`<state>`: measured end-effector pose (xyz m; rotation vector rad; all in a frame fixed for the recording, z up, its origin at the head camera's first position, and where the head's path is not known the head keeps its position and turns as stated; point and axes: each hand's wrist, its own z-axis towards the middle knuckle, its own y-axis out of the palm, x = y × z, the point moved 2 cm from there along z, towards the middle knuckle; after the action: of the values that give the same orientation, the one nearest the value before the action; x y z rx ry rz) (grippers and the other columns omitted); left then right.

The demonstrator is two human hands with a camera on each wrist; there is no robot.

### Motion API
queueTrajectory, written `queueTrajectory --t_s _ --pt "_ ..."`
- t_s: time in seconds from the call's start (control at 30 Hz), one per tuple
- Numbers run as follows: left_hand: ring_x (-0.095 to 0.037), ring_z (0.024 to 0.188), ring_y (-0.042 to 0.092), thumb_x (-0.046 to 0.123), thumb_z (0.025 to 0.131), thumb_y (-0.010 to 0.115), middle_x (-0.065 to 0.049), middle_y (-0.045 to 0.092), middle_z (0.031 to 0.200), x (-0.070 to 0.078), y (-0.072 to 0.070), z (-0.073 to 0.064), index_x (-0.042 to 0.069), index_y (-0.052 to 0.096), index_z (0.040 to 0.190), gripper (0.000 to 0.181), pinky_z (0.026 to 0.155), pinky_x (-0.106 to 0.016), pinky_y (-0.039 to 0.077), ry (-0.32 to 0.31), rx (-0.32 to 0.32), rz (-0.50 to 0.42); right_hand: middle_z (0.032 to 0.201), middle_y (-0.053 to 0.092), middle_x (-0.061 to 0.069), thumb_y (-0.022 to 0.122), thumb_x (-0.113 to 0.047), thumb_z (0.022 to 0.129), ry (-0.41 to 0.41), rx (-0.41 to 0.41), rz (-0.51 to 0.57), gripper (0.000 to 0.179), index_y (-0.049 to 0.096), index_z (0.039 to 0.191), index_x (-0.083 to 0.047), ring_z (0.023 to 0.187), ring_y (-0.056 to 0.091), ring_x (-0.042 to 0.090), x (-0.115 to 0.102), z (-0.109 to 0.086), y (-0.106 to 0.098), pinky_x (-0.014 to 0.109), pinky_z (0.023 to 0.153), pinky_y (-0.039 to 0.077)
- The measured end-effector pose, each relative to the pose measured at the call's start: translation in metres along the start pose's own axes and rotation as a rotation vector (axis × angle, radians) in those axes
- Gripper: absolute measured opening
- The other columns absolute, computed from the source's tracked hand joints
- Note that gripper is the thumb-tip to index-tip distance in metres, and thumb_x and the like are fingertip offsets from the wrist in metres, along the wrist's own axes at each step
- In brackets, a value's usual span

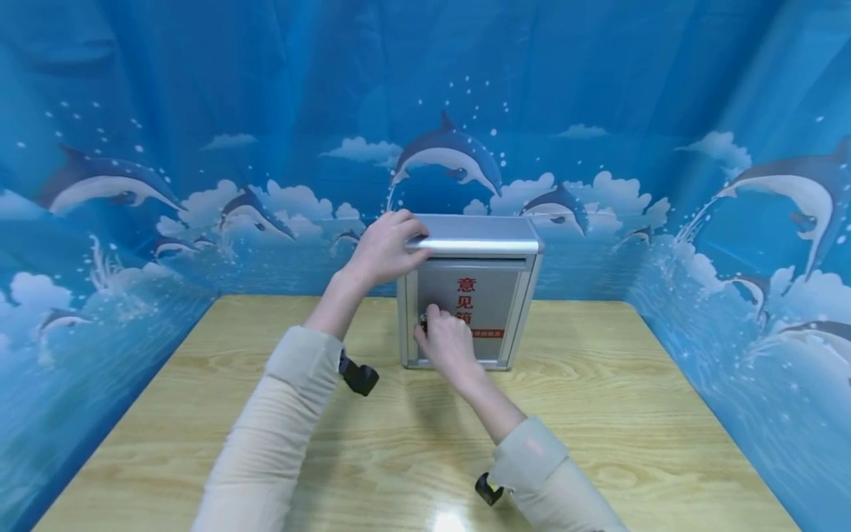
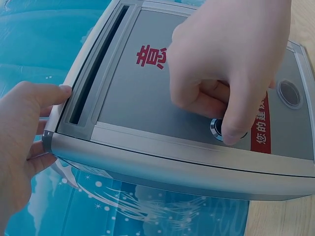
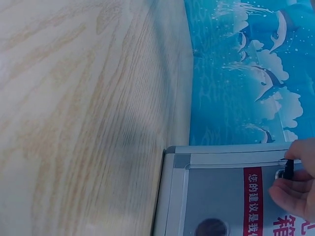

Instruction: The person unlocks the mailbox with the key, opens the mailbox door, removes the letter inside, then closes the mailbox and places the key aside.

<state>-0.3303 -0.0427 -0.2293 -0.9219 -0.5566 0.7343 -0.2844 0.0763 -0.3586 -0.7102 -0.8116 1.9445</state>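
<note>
A silver-grey metal suggestion box (image 1: 492,295) with red lettering stands upright on the table. My left hand (image 1: 388,247) grips its upper left corner; in the left wrist view the thumb lies by the slot (image 2: 98,64) and the fingers go round the outer side. Low on the left of the front panel, my right hand (image 1: 447,341) is at the round lock (image 2: 215,129). Thumb and curled fingers pinch a black-headed key (image 3: 289,169) there, seen best in the right wrist view. The key's blade is hidden.
The wood-grain table (image 1: 598,428) extends in front and to both sides of the box. A blue curtain (image 1: 266,89) printed with dolphins hangs behind and along the sides. Black straps (image 1: 360,377) hang at both wrists. A round window (image 2: 289,94) sits low on the panel.
</note>
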Motion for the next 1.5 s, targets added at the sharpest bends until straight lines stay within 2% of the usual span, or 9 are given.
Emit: queueTrajectory --t_s 0.13,0.37,0.6,0.87,0.93,1.1,1.2,1.4,1.5 --pt "-0.022 0.101 0.051 0.030 0.087 0.064 -0.006 0.058 0.107 0.000 -0.001 0.001 0.010 0.065 0.108 0.029 0.090 -0.038 0.040 -0.002 0.001 0.000 0.056 0.053 0.005 0.065 -0.017 0.085 0.061 -0.026 0.117 0.021 0.055 0.076 -0.001 0.041 0.048 0.015 0.003 0.000 0.000 0.022 0.037 0.038" --pt "-0.022 0.103 0.050 0.031 0.087 0.063 -0.006 0.058 0.108 -0.001 -0.001 0.003 0.010 0.065 0.109 0.030 0.091 -0.038 0.040 -0.006 -0.014 0.009 0.059 0.054 0.002 0.061 -0.019 0.087 0.291 -0.103 0.403 0.019 0.054 0.076 -0.005 0.045 0.048 0.013 0.009 -0.001 0.003 0.025 0.042 0.041" --pt "-0.022 0.103 0.052 0.033 0.087 0.063 -0.005 0.059 0.109 -0.001 0.000 0.003 0.011 0.065 0.110 0.032 0.091 -0.038 0.041 -0.006 -0.033 0.041 0.062 0.059 0.003 0.060 -0.018 0.088 0.424 -0.120 0.585 0.017 0.058 0.083 -0.002 0.049 0.054 0.013 0.013 -0.003 0.008 0.026 0.045 0.043" --pt "-0.022 0.100 0.052 0.033 0.087 0.063 -0.005 0.058 0.107 -0.001 0.000 0.002 0.011 0.065 0.110 0.032 0.087 -0.038 0.043 0.003 -0.029 0.046 0.078 0.064 0.016 0.056 -0.016 0.090 0.568 -0.163 0.844 0.017 0.055 0.093 0.001 0.072 0.067 0.033 0.016 -0.007 0.016 0.036 0.053 0.054" --pt "-0.022 0.100 0.053 0.033 0.087 0.063 -0.005 0.058 0.107 -0.001 0.000 0.003 0.011 0.065 0.110 0.032 0.086 -0.038 0.043 0.006 -0.030 0.053 0.080 0.065 0.015 0.057 -0.018 0.090 0.538 -0.139 0.803 0.018 0.056 0.093 -0.001 0.072 0.067 0.031 0.016 -0.008 0.016 0.037 0.056 0.054" --pt "-0.022 0.100 0.053 0.033 0.088 0.062 -0.005 0.058 0.108 0.000 0.000 0.004 0.012 0.065 0.111 0.032 0.086 -0.038 0.044 0.014 -0.041 0.052 0.075 0.065 0.003 0.057 -0.022 0.090 0.351 0.007 0.449 0.017 0.059 0.095 -0.006 0.058 0.060 0.017 0.012 -0.011 0.013 0.033 0.052 0.046" --pt "-0.022 0.099 0.054 0.033 0.088 0.062 -0.005 0.058 0.108 0.001 0.000 0.004 0.012 0.065 0.111 0.032 0.085 -0.038 0.044 0.021 -0.039 0.048 0.073 0.065 0.003 0.055 -0.020 0.091 0.280 0.084 0.335 0.015 0.060 0.096 -0.007 0.055 0.057 0.019 0.009 -0.012 0.014 0.033 0.046 0.044" --pt "-0.022 0.099 0.054 0.034 0.087 0.062 -0.004 0.059 0.107 0.000 -0.001 0.003 0.012 0.065 0.110 0.031 0.084 -0.038 0.045 0.013 -0.029 0.051 0.070 0.063 0.003 0.056 -0.019 0.090 0.250 0.106 0.323 0.013 0.061 0.093 -0.007 0.052 0.054 0.017 0.008 -0.012 0.016 0.030 0.044 0.041" --pt "-0.022 0.097 0.055 0.034 0.088 0.062 -0.005 0.059 0.107 -0.001 -0.001 0.003 0.012 0.065 0.110 0.031 0.083 -0.037 0.045 0.014 -0.022 0.058 0.073 0.064 0.002 0.057 -0.020 0.091 0.283 0.071 0.414 0.014 0.062 0.095 -0.008 0.055 0.057 0.016 0.010 -0.011 0.016 0.030 0.048 0.043"
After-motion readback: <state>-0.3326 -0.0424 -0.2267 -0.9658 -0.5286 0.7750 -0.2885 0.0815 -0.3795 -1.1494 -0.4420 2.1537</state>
